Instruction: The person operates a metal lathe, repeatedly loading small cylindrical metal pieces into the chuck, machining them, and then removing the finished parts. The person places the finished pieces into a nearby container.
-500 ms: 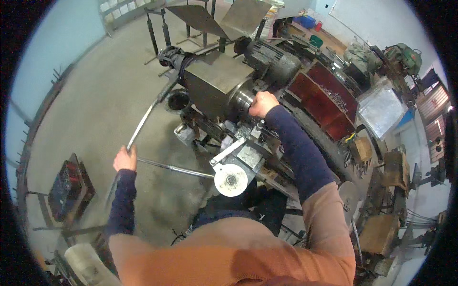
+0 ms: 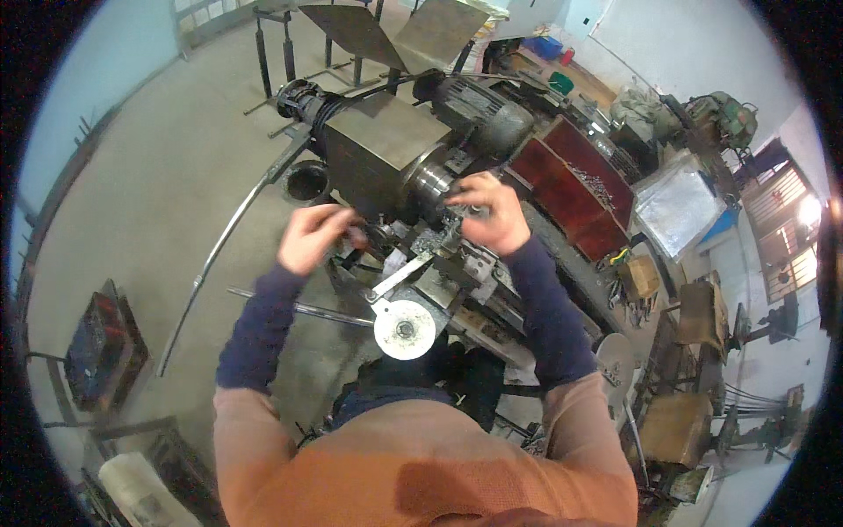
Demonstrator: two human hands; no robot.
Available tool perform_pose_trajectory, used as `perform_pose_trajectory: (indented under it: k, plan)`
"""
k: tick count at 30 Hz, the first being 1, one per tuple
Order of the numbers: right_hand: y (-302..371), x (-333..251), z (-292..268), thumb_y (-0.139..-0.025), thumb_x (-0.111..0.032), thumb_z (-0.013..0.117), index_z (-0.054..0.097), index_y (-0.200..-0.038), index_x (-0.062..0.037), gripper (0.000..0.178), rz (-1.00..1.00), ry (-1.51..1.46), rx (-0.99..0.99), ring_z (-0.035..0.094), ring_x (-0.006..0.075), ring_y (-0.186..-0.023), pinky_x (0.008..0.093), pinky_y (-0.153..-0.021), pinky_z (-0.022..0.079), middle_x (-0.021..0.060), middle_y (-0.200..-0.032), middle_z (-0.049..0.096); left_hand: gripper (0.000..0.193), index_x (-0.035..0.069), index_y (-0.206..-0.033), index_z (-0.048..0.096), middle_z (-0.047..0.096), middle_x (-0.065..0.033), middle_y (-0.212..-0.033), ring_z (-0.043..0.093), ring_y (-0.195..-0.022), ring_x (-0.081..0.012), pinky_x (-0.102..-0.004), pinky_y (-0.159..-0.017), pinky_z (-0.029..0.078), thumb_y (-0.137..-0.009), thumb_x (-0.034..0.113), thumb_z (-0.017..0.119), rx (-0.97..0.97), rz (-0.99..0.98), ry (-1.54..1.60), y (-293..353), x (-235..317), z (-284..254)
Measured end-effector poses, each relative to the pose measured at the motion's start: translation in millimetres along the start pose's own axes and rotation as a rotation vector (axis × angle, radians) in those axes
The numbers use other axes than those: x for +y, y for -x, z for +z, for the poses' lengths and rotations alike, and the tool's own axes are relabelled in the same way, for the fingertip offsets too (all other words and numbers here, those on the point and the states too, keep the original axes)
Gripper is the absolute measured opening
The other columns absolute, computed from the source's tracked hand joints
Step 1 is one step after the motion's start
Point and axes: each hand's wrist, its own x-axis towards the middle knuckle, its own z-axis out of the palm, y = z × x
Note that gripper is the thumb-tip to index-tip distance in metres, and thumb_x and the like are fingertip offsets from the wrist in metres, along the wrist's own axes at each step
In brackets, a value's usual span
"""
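A lathe-like machine with a grey box-shaped headstock (image 2: 379, 132) stands in front of me. My right hand (image 2: 496, 215) is just right of its round steel chuck (image 2: 432, 183), fingers curved with a gap to the thumb; motion blurs the fingertips, and I make out no object in them. My left hand (image 2: 314, 237) is in the air left of the tool slide, fingers stretched out and blurred, off the long metal lever (image 2: 224, 237). Below both hands, a flat metal handle (image 2: 404, 275) lies above a pale round handwheel (image 2: 405, 330).
A second metal bar (image 2: 299, 307) sticks out left of the handwheel. Right of the headstock are an electric motor (image 2: 483, 110) and a dark red tray (image 2: 562, 189) with small metal pieces. A dark box-like stand (image 2: 105, 347) is on the floor at left.
My left hand has let go of the long lever and moved right, toward the machine. The lever's free end swung down and left. My right hand has drawn back slightly from the chuck, its fingers loosened.
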Motion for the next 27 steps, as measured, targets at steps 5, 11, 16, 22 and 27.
perform_pose_trajectory:
  k: [5, 11, 16, 22, 27]
  plan:
    - [25.8, -47.5, 11.5, -0.049, -0.004, 0.064, 0.064, -0.083, -0.0081, 0.034, -0.121, -0.040, 0.192, 0.054, 0.0302, -0.093, 0.0364, -0.077, 0.046, 0.0081, -0.093, 0.059, 0.037, -0.005, -0.093, 0.057, 0.064, -0.0154, -0.078, 0.064, -0.068, -0.0219, -0.0294, -0.065, 0.051, -0.092, 0.031, 0.045, -0.447, -0.161, 0.774, -34.6, -18.8, 93.2]
    - [43.9, -49.8, 11.9, -0.050, -0.007, 0.063, 0.063, -0.081, -0.0069, 0.031, -0.082, 0.031, 0.156, 0.053, 0.0308, -0.086, 0.0376, -0.073, 0.046, 0.0085, -0.092, 0.057, 0.031, -0.003, -0.081, 0.061, 0.061, -0.0072, -0.069, 0.058, -0.059, -0.0126, -0.0259, -0.056, 0.046, -0.089, 0.025, 0.052, -0.400, 0.018, 0.439, -36.7, -22.1, 100.8]
    - [33.8, -48.4, 2.7, -0.050, -0.013, 0.062, 0.063, -0.077, -0.0040, 0.028, -0.030, 0.053, -0.170, 0.053, 0.0293, -0.076, 0.0364, -0.067, 0.045, 0.0093, -0.082, 0.058, 0.029, -0.002, -0.079, 0.063, 0.059, -0.0027, -0.063, 0.054, -0.056, -0.0072, -0.0241, -0.053, 0.043, -0.087, 0.024, 0.055, -0.518, 0.018, 0.058, -40.7, -7.3, 78.7]
    - [-0.6, -8.2, 13.2, -0.053, -0.007, 0.059, 0.067, -0.076, -0.0062, 0.024, -0.102, 0.002, -0.212, 0.056, 0.0265, -0.077, 0.0343, -0.067, 0.047, 0.0085, -0.081, 0.062, 0.026, -0.003, -0.087, 0.060, 0.060, -0.0082, -0.065, 0.058, -0.057, -0.0125, -0.0278, -0.055, 0.045, -0.086, 0.022, 0.053, -0.427, 0.095, -0.096, -49.7, -8.6, 41.6]
    - [-22.5, 62.7, 30.6, -0.056, -0.018, 0.060, 0.069, -0.076, -0.0056, 0.025, 0.442, 0.336, -0.402, 0.062, 0.0285, -0.067, 0.0340, -0.066, 0.050, 0.0145, -0.070, 0.064, 0.030, -0.001, -0.094, 0.059, 0.059, -0.0190, -0.075, 0.059, -0.068, -0.0300, -0.0371, -0.062, 0.045, -0.083, 0.026, 0.054, -0.024, 0.281, -0.681, -33.5, -3.0, -59.9]
